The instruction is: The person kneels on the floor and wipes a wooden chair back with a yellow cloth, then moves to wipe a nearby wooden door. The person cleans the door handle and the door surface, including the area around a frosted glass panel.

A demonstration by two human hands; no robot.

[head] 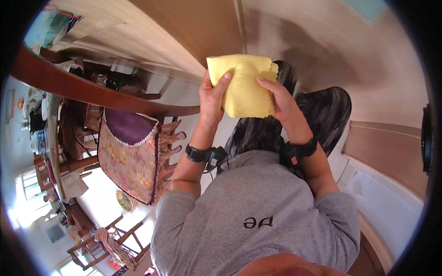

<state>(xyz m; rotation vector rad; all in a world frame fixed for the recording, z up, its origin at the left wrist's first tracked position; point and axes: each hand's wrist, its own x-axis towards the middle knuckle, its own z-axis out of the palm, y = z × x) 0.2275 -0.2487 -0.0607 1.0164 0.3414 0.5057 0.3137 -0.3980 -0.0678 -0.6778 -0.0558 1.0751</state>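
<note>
A yellow cloth [247, 91], folded into a rough square with a zigzag-cut edge on its right side, is held up in front of my body. My left hand [214, 95] grips its left side, thumb on the near face and fingers behind. At the right edge, my right hand [281, 98] pinches the cloth with the thumb on top. The fingers of both hands are mostly hidden behind the cloth. Each wrist wears a black strap with a small device, the left one [205, 156] and the right one [299, 151].
A wooden chair [103, 93] with a floral, purple-topped cushion cover [129, 155] stands close on my left. Wood panelling [193, 27] rises ahead. Farther left are a cluttered table [51, 138], another chair [110, 241] and a round patterned object [126, 200] near the floor.
</note>
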